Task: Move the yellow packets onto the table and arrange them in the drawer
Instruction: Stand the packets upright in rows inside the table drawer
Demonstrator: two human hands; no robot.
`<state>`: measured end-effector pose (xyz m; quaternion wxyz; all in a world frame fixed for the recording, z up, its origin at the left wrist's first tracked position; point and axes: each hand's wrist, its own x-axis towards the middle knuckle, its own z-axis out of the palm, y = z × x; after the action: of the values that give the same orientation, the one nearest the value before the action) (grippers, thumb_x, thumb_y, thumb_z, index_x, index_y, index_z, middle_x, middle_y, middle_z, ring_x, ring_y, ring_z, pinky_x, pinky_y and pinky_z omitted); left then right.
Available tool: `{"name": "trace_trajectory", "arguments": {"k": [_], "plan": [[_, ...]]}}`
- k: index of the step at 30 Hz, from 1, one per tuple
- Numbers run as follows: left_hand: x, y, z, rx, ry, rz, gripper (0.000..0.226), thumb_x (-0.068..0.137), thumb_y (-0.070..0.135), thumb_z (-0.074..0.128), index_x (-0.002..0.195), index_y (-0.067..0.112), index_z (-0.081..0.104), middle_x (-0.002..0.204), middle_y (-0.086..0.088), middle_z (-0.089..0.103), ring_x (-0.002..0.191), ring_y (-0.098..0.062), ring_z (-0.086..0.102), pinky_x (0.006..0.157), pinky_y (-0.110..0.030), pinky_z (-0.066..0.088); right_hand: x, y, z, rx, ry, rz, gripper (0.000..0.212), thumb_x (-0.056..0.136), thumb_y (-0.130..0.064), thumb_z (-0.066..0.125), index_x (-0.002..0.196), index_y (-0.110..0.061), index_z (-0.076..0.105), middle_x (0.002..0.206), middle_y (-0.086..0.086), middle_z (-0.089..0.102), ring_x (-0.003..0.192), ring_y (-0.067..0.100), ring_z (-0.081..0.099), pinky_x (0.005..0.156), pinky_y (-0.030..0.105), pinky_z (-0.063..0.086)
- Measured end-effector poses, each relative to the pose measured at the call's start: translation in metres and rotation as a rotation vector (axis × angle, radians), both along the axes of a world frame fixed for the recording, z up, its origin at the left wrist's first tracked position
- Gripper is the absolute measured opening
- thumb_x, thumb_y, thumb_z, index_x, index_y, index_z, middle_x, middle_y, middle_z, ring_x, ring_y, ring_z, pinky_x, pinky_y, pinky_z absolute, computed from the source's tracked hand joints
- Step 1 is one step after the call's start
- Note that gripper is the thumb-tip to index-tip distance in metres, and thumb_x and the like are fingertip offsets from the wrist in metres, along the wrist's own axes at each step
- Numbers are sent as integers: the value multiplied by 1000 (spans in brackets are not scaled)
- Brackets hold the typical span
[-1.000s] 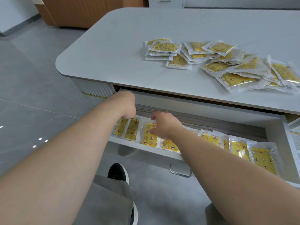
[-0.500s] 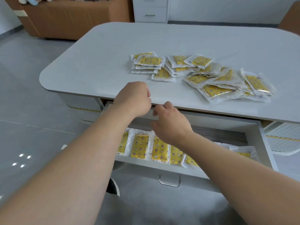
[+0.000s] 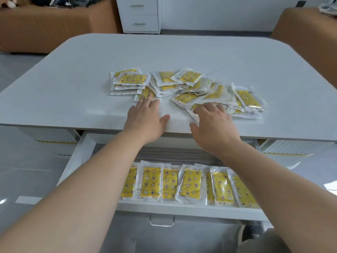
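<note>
Several yellow packets (image 3: 189, 88) in clear wrappers lie in a loose heap on the grey table (image 3: 73, 88). A row of yellow packets (image 3: 189, 183) lies side by side in the open drawer (image 3: 182, 209) under the table's near edge. My left hand (image 3: 145, 117) rests flat on the table with fingers spread, its fingertips touching a packet (image 3: 145, 91) at the heap's near left. My right hand (image 3: 213, 121) is open too, its fingers lying over a packet (image 3: 193, 108) at the heap's near side. Neither hand grips anything.
A white cabinet with drawers (image 3: 140, 14) stands beyond the table. Brown sofas sit at the far left (image 3: 45, 24) and far right (image 3: 306, 39). The drawer's metal handle (image 3: 162, 221) juts toward me. A shoe (image 3: 249, 232) shows on the grey floor.
Both hands rose out of the drawer and reached forward onto the tabletop to the heap of packets. The view tilted up and moved to the right.
</note>
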<state>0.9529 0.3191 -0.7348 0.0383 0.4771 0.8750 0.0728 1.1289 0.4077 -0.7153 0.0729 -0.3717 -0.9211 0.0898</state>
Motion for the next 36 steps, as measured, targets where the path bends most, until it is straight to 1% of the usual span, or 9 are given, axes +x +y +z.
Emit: {"name": "trace_trajectory", "arguments": {"k": [7,9,12,15,19,22,27,31,36], "plan": [[-13,13,-7,-47,-14,47,81,98,67,31,160,18,15,169,-8,3,156,-27,2,124,-51,15,-6,25,-3,-197,87,-88,60,102,-43,49,155,-24,31,123,5,64,135,31,35,109,44,33],[-13,14,-9,-71,-17,50,80,98,67,30,160,18,16,169,-7,8,156,-26,4,124,-49,14,-10,29,-3,-229,80,-103,67,103,-49,44,161,-28,18,112,5,68,138,30,32,110,44,32],[-10,13,-9,-50,39,38,76,99,63,35,156,14,27,163,-9,28,151,-29,22,120,-47,23,-17,28,-3,-260,9,-140,70,105,-52,36,163,-24,9,125,13,63,146,31,24,114,45,27],[-7,9,-3,-34,82,33,68,99,58,41,150,13,37,151,-9,47,140,-31,40,113,-45,33,-24,25,-5,-255,5,-169,70,105,-53,33,162,-17,11,129,11,63,147,30,23,114,48,26],[-9,2,-3,-49,107,27,67,99,57,41,151,14,37,151,-7,45,139,-30,39,112,-44,32,-26,20,-4,-292,82,-197,65,106,-48,37,159,-15,21,131,12,61,143,31,33,107,46,37],[-18,-1,-3,-9,57,45,69,99,58,42,152,16,34,159,-8,33,145,-29,29,115,-45,29,-24,17,-3,-320,117,-217,59,105,-48,40,153,-15,32,134,15,58,132,33,47,95,43,44],[-24,-3,-9,-109,-16,54,77,100,64,25,161,20,10,169,-3,2,156,-23,5,124,-49,14,-20,11,-4,-314,120,-220,51,104,-41,45,148,-15,38,135,11,60,120,31,56,81,38,45],[-16,-7,-6,-77,48,51,75,100,62,27,159,16,19,166,-5,21,152,-25,22,120,-47,23,-16,4,-3,-294,134,-217,49,102,-34,48,147,-17,39,124,6,64,93,24,53,71,33,42],[1,-19,-2,-65,139,4,67,100,58,36,153,16,34,150,-4,48,136,-29,43,109,-45,34,-16,-11,-6,-262,186,-151,39,99,-28,50,135,-15,52,115,5,68,90,24,57,67,32,43]]}}
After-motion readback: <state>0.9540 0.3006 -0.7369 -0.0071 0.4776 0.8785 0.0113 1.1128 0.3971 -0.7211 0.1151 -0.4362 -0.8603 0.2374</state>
